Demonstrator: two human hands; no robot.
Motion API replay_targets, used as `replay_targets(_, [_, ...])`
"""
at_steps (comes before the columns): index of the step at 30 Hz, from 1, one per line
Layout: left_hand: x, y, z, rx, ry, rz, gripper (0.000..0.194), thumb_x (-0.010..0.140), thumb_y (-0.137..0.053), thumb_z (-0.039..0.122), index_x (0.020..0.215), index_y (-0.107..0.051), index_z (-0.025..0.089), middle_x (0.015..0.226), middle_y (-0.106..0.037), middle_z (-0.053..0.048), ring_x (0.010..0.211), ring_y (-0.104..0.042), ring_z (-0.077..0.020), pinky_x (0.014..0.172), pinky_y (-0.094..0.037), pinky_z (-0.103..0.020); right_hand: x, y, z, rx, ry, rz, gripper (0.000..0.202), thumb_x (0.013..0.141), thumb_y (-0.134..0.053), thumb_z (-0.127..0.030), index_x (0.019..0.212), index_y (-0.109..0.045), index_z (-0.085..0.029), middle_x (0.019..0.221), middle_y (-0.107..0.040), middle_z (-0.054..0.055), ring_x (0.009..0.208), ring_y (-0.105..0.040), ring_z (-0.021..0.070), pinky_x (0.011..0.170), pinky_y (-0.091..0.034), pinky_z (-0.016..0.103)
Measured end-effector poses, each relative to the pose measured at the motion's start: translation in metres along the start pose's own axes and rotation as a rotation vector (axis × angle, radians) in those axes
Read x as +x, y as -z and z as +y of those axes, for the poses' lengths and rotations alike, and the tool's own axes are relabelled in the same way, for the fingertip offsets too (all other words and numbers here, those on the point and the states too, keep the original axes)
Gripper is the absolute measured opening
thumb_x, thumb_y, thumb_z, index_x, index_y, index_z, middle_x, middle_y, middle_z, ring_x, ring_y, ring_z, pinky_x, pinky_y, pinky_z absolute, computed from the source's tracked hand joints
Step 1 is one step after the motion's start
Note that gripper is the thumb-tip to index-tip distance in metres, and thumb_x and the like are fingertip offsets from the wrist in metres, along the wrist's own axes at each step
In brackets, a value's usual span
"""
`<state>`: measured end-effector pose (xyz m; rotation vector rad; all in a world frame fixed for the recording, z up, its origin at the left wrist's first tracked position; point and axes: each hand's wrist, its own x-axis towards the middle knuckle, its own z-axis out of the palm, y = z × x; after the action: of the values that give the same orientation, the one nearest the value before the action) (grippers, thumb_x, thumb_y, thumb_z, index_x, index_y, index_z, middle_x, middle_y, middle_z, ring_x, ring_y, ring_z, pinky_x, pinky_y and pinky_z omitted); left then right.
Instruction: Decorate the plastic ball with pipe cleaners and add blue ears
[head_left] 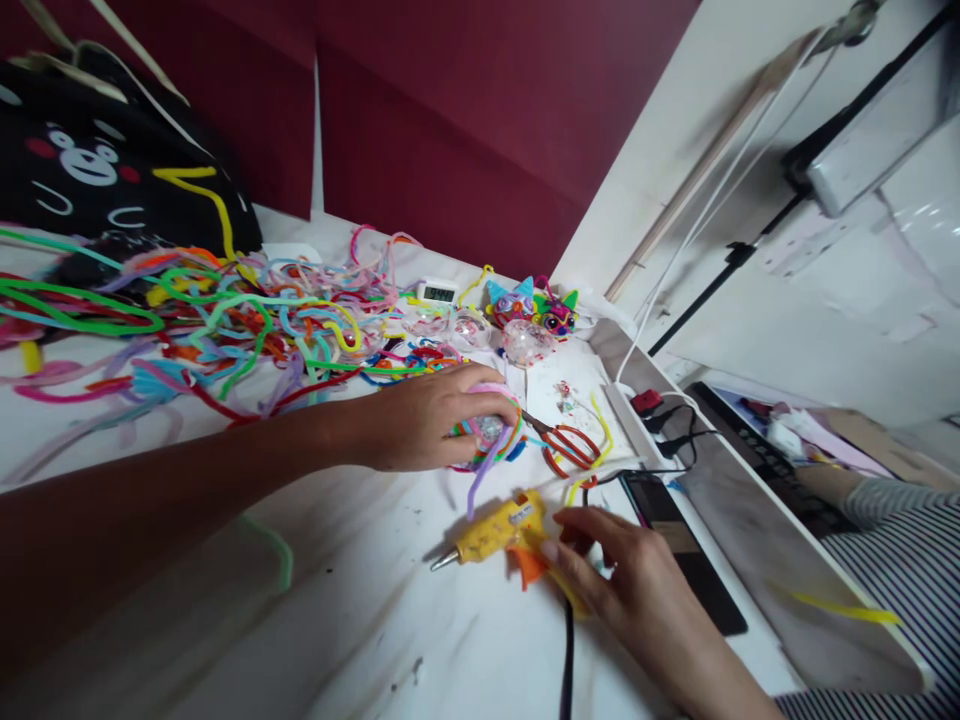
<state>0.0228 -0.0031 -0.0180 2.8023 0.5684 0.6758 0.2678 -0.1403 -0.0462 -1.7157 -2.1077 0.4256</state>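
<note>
My left hand curls over a clear ball ringed with colored pipe cleaners and holds it just above or on the white table. A lilac pipe cleaner sticks out of it toward me. Below it, a yellow hot glue gun lies on its side, nozzle pointing left, orange trigger showing. My right hand is beside the gun's handle, fingers apart and bent, the thumb over or touching the handle. Orange-handled scissors lie right of the ball, their blades partly hidden.
A heap of pipe cleaners spreads across the left. Behind stand a small digital timer, clear plastic balls and two fuzzy animal heads. A power strip, dark phone and black cord are at right, by the raised table edge.
</note>
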Motion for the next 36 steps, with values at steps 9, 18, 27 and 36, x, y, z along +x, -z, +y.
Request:
replay_targets(9, [-0.001, -0.003, -0.001, 0.001, -0.023, 0.011, 0.036, 0.082, -0.054, 0.011, 0.116, -0.061, 0.022, 0.131, -0.051, -0.010, 0.125, -0.047, -0.0248, 0.107, -0.038, -0.038, 0.044, -0.020, -0.034, -0.537, 0.684, 0.415, 0.021, 0.091, -0.051, -0.012, 0.109, -0.061, -0.009, 0.098, -0.066, 0.015, 0.077, -0.057, 0.0237, 0.064, -0.048, 0.037])
replay_targets(18, [0.000, -0.004, -0.001, 0.002, -0.051, 0.027, 0.036, 0.081, -0.053, 0.009, 0.114, -0.061, 0.021, 0.128, -0.053, -0.010, 0.124, -0.047, -0.0241, 0.106, -0.038, -0.037, 0.054, -0.029, -0.029, -0.366, 0.654, 0.455, 0.025, 0.088, -0.054, -0.010, 0.113, -0.058, -0.009, 0.100, -0.065, 0.016, 0.084, -0.058, 0.0236, 0.068, -0.050, 0.037])
replay_targets(27, [-0.001, -0.006, -0.002, 0.007, -0.058, 0.042, 0.036, 0.082, -0.054, 0.011, 0.117, -0.060, 0.021, 0.128, -0.053, -0.011, 0.123, -0.047, -0.0245, 0.104, -0.039, -0.037, 0.066, -0.024, -0.017, -0.205, 0.656, 0.483, 0.022, 0.086, -0.056, -0.005, 0.104, -0.062, -0.016, 0.094, -0.068, 0.010, 0.082, -0.060, 0.0198, 0.070, -0.050, 0.033])
replay_targets(36, [-0.001, -0.006, -0.002, 0.011, -0.048, 0.042, 0.036, 0.082, -0.053, 0.011, 0.117, -0.059, 0.020, 0.128, -0.052, -0.011, 0.122, -0.049, -0.0245, 0.103, -0.040, -0.038, 0.074, -0.013, -0.025, 0.129, 0.476, 0.402, 0.009, 0.089, -0.056, -0.016, 0.092, -0.064, -0.020, 0.086, -0.067, 0.005, 0.079, -0.064, 0.0162, 0.071, -0.052, 0.030])
